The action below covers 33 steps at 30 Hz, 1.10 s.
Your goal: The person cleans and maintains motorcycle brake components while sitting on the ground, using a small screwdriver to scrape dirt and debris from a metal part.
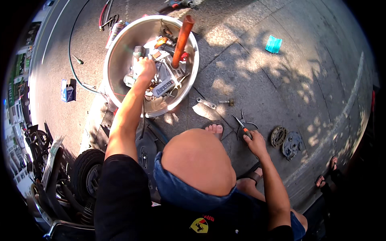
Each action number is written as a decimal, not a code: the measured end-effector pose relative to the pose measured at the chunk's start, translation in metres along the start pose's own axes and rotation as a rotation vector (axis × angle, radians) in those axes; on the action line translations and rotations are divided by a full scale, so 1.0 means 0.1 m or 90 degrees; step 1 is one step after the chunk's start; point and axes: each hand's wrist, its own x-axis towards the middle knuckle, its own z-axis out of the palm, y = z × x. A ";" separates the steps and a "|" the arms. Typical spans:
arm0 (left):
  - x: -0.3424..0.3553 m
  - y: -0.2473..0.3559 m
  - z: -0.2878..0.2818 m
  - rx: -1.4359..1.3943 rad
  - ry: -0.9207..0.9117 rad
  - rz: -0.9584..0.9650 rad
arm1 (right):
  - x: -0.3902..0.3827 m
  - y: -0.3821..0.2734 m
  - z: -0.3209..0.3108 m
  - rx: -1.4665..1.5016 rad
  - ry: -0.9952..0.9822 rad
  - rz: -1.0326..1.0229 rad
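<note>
My left hand point(144, 69) reaches into a large metal basin point(114, 64) full of tools. Its fingers are curled, and whatever they grip is hidden. Around it lie a grey-green power tool point(138, 52), a remote control point(163, 87), a spanner point(179, 82) and an upright reddish-brown handle point(183, 42). Low at the right, my right hand point(255, 142) is closed round a screwdriver point(247, 132) with an orange and black handle, its blade pointing up and left. Pliers point(243, 121) with open handles lie on the pavement just beyond.
A metal link piece point(206, 103) and a bolt point(227, 103) lie past my foot. Right of my right hand are a round brake part point(278, 136) and a grey hub plate point(292, 145). A motorbike wheel point(89, 174) stands at left. Another person's feet point(321, 180) are at far right.
</note>
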 end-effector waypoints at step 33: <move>0.46 -0.10 0.33 -0.085 -0.170 -0.077 | -0.04 0.27 0.16 0.075 -0.005 0.008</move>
